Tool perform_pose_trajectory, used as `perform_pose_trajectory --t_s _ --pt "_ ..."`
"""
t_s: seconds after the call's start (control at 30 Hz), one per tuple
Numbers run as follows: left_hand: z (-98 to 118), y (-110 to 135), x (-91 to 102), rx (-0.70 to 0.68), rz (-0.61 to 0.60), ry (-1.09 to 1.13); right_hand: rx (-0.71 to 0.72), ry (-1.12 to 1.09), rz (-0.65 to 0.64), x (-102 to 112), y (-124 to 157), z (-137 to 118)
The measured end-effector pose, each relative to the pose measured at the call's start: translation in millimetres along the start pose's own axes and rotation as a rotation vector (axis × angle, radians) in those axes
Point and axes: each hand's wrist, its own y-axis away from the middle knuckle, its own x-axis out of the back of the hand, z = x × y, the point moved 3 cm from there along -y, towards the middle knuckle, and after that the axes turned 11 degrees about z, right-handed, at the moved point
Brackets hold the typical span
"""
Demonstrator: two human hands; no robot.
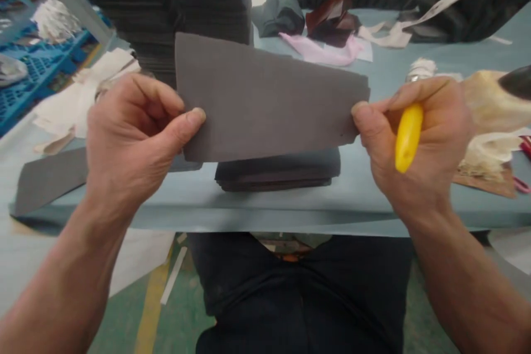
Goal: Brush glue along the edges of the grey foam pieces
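Panel (271, 102), grey and flat, held up above a dark stack (282, 170) on the table (360, 188), pinched at one end by the left hand (130, 135) and at the other by the right hand (435, 133), with a yellow handle (409, 138) also in that grip.

You have two hands (135, 130) (423, 133), one held gray sheet (269, 102), one yellow handle (409, 138), one low dark stack (277, 171), one pink scrap (317, 51), one pair of trousers (298, 298).
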Motion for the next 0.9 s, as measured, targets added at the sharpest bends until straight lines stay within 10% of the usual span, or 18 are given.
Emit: perform_pose_trajectory --t_s 0.3,0.9 --pt "-38.2 -2.5 -9.1 0.338 -0.258 -0.011 -0.100 0.114 -0.055 11.0 17.6 25.2" --pt "-56.9 16.1 -11.4 0.360 -0.284 -0.044 -0.179 0.187 -0.150 23.8 36.4 27.0"
